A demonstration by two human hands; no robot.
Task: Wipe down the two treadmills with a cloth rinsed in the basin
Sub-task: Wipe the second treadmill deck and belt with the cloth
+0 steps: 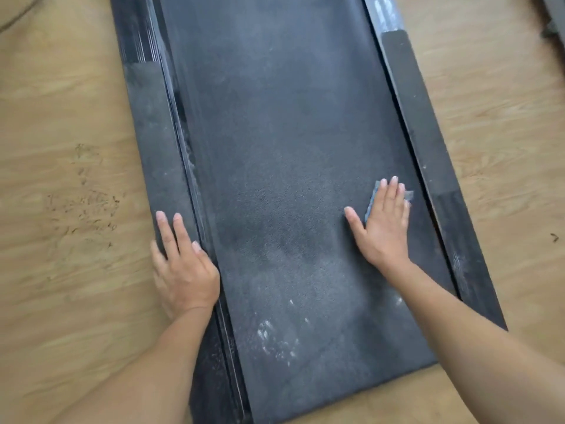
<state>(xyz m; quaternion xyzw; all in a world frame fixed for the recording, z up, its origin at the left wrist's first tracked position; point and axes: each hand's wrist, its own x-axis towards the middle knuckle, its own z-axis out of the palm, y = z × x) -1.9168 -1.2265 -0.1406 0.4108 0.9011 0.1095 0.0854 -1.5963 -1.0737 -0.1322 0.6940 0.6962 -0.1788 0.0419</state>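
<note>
A black treadmill (284, 123) lies flat on the floor and fills the middle of the head view, its dusty belt running away from me. My right hand (382, 221) presses flat, fingers straight, on a small blue-grey cloth (371, 198) near the belt's right side; only the cloth's edges show around the fingers. My left hand (180, 264) rests open on the left side rail (153, 142), fingers pointing away. White dust specks dot the near end of the belt.
Light wooden floor (61, 270) surrounds the treadmill, with dusty scuff marks at the left. The right side rail (428, 142) runs along the belt. A dark object (555, 19) shows at the top right corner.
</note>
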